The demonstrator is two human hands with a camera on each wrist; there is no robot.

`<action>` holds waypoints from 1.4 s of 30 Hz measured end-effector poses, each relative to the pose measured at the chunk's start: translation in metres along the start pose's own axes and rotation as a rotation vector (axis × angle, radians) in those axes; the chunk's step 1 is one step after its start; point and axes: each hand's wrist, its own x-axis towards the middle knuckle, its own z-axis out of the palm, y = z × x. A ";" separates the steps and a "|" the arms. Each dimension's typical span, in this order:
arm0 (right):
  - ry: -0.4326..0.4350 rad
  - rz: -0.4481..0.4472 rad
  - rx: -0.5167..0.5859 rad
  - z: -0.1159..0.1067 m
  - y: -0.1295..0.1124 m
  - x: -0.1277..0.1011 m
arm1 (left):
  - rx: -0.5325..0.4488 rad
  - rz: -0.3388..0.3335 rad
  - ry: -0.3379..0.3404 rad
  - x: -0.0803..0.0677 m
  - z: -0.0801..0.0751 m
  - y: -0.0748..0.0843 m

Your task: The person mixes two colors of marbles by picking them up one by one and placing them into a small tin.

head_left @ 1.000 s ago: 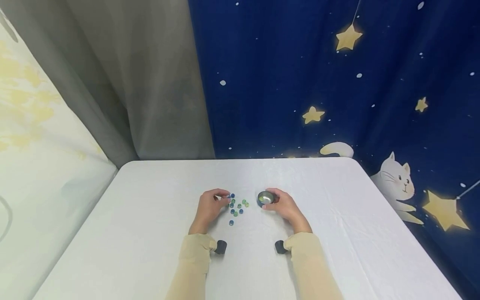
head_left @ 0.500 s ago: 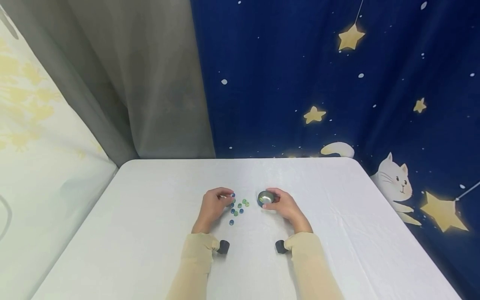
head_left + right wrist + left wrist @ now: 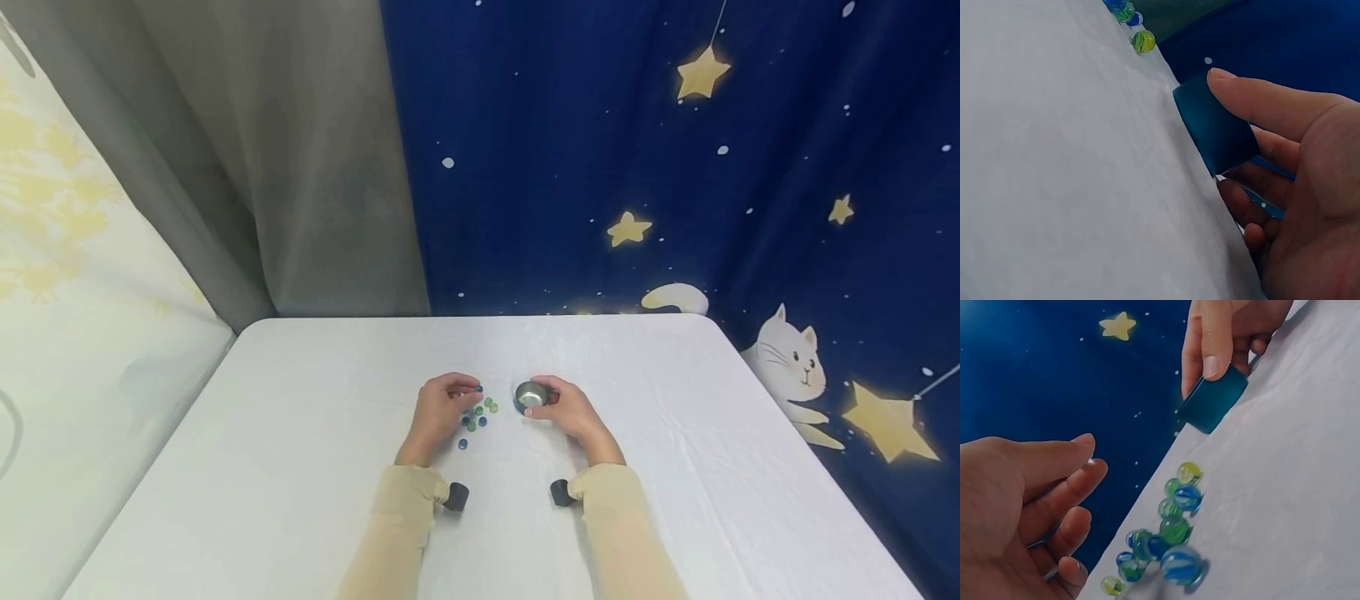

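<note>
Small blue cup (image 3: 531, 396) upright beside marbles (image 3: 477, 414).

Left hand (image 3: 438, 410): shifts right across the table — its fingertips now reach past the top of the marbles (image 3: 476, 413)
Marbles: fewer show beside the hand — the leftmost ones are now covered

Two bare hands, left hand (image 3: 438, 410), right hand (image 3: 568, 410), long beige sleeves (image 3: 397, 517), small black wrist cameras (image 3: 456, 497) at the cuffs

Blue and green swirled marbles (image 3: 1175, 530), a blue cup (image 3: 1212, 400), a white tablecloth (image 3: 300, 433) and a star-patterned navy backdrop (image 3: 637, 150) are shown.
</note>
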 end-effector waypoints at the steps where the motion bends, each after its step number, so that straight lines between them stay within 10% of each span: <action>1: -0.002 0.001 0.002 0.000 0.000 0.000 | -0.003 0.007 -0.002 0.000 0.001 0.000; 31: -0.019 -0.025 0.003 -0.001 0.001 -0.001 | -0.014 0.189 0.042 -0.007 0.037 0.013; 42: -0.030 -0.039 0.014 -0.002 0.001 -0.001 | -0.058 0.130 0.020 -0.008 0.043 0.019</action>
